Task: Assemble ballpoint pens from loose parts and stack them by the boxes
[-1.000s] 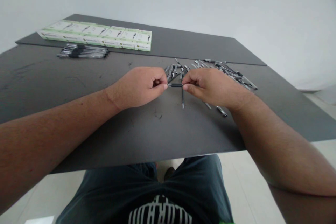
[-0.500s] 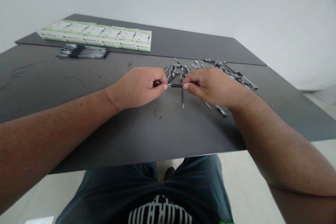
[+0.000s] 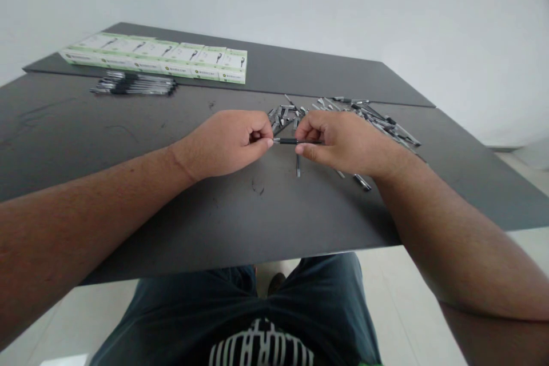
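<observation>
The left hand (image 3: 234, 143) pinches one end of the pen (image 3: 288, 141); the right hand (image 3: 341, 140) has fingers parted around the other.

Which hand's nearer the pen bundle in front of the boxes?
Left. The left hand is to the right of the pen bundle and nearer the table's front edge; the right hand is farther right, beyond the left one.
</observation>
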Available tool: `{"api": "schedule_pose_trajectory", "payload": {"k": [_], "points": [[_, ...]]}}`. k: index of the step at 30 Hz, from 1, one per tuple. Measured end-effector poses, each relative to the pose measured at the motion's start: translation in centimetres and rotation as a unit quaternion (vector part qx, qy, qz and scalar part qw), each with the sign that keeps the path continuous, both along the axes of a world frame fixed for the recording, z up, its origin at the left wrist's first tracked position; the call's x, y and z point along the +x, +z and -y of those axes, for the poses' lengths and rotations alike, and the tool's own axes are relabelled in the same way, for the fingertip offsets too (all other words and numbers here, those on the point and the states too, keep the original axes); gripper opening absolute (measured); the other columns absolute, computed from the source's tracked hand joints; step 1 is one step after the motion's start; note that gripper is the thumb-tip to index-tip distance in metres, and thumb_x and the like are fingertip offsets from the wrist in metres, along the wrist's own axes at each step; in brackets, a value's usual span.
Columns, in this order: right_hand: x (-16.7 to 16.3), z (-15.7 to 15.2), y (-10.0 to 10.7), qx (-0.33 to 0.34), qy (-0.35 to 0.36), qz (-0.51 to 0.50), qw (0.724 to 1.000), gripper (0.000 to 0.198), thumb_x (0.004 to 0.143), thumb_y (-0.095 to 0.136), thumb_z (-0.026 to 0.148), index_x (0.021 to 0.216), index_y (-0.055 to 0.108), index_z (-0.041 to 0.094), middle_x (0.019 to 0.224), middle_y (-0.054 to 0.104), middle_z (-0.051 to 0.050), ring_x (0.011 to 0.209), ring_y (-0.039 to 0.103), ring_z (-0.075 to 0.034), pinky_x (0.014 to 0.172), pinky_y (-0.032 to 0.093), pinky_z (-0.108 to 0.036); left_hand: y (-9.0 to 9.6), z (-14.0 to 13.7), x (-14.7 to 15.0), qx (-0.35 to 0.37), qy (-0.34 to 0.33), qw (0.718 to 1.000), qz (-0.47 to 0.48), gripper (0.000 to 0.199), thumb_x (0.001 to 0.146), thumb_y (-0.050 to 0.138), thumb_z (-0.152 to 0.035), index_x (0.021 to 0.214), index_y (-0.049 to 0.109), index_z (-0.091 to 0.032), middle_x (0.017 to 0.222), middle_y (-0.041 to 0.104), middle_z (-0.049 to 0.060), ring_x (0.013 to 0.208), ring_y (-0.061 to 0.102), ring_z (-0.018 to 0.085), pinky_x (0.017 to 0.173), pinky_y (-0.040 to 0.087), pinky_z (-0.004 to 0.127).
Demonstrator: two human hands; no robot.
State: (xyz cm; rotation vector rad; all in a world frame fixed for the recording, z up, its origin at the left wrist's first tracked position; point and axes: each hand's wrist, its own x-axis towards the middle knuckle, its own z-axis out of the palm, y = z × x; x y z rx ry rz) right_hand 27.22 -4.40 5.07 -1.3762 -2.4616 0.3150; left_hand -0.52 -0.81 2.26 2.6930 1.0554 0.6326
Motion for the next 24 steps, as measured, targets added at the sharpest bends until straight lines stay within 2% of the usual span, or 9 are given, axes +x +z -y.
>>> {"api": "schedule_pose_trajectory", "payload": {"k": [2,6,11,15,20,24], "points": [[0.00,0.01,-0.03,0.001,0.007,0.009,1.000,0.015,0.100,0.073,0.033,0.107,0.083,0.024,0.088,0.082,-0.002,0.078,0.069,-0.021,0.076,0.044,-0.034,0.00,0.01,0.03,-0.003,0.001,1.000,-0.003,0.023,0.101,0.060,-0.037,0.100,0.078,-0.024,0.085,0.079,0.003,0.078,0.072,0.022,0.080,0.051,0.033],[-0.04,-0.02,-0.08,0.017,0.019,0.023,0.999,0.024,0.107,0.064,0.035,0.105,0.085,0.022,0.089,0.081,-0.004,0.079,0.068,-0.022,0.077,0.043,-0.035,0.01,-0.01,0.08,-0.009,-0.001,1.000,-0.001,0.024,0.100,0.059,-0.039,0.099,0.077,-0.024,0.083,0.078,0.002,0.077,0.071,0.021,0.080,0.051,0.033],[-0.08,-0.05,-0.10,0.000,0.002,0.006,1.000,0.014,0.100,0.074,0.033,0.107,0.083,0.024,0.089,0.081,-0.002,0.080,0.069,-0.021,0.077,0.044,-0.034,0.04,0.00,0.06,-0.012,-0.001,1.000,0.003,0.024,0.099,0.059,-0.040,0.097,0.076,-0.024,0.082,0.077,0.002,0.076,0.070,0.021,0.079,0.051,0.034],[-0.09,-0.04,-0.01,0.020,0.025,0.031,0.999,0.028,0.110,0.060,0.035,0.104,0.084,0.023,0.088,0.081,-0.005,0.080,0.068,-0.022,0.078,0.044,-0.035,0.02,0.00,0.07,-0.010,-0.004,1.000,0.003,0.024,0.100,0.059,-0.040,0.098,0.076,-0.024,0.083,0.077,0.002,0.079,0.072,0.021,0.080,0.051,0.034],[-0.09,0.00,-0.03,0.001,0.003,0.007,1.000,0.015,0.100,0.074,0.034,0.108,0.083,0.024,0.089,0.082,-0.002,0.080,0.070,-0.022,0.076,0.045,-0.033,0.00,-0.05,0.04,-0.012,-0.001,1.000,-0.001,0.024,0.100,0.059,-0.040,0.098,0.076,-0.024,0.084,0.078,0.002,0.079,0.072,0.021,0.080,0.051,0.034],[-0.15,0.05,0.15,0.011,0.020,0.041,0.999,0.026,0.109,0.062,0.035,0.101,0.083,0.023,0.084,0.079,-0.004,0.078,0.067,-0.022,0.076,0.043,-0.035,0.06,-0.02,0.12,-0.015,-0.003,1.000,-0.003,0.025,0.100,0.058,-0.041,0.098,0.077,-0.025,0.085,0.078,0.002,0.080,0.072,0.022,0.080,0.051,0.034]]}}
